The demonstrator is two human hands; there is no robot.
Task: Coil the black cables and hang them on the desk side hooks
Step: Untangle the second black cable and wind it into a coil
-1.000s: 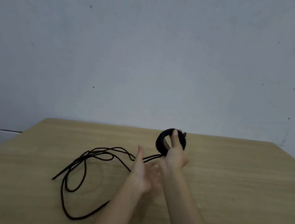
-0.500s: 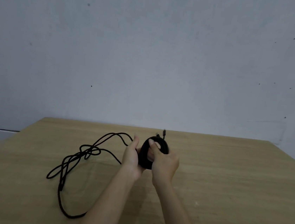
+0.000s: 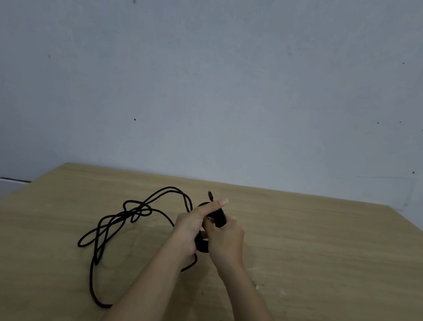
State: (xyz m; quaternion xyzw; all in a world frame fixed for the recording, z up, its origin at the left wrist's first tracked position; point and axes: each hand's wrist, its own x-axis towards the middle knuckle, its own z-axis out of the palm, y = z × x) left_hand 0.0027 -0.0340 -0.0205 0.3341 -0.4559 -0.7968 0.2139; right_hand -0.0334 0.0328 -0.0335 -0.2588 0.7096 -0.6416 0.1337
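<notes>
A small black coil (image 3: 218,217) of cable is held upright over the middle of the wooden desk (image 3: 326,252). My right hand (image 3: 225,238) grips the coil from the right side. My left hand (image 3: 192,226) presses against its left side, with one finger stretched up over the top of the coil. The loose black cable (image 3: 119,221) trails left from my hands in tangled loops on the desk, and one strand runs down under my left forearm. A cable end pokes up behind the coil. No hooks are in view.
The desk's far edge meets a plain grey wall (image 3: 214,81). The desk's left edge slants down at the left of the view, with a dark floor line beyond it.
Both hands have come together on the coil and drawn nearer to me. The loose cable has been pulled in, and its loops have shifted right and bunched up.
</notes>
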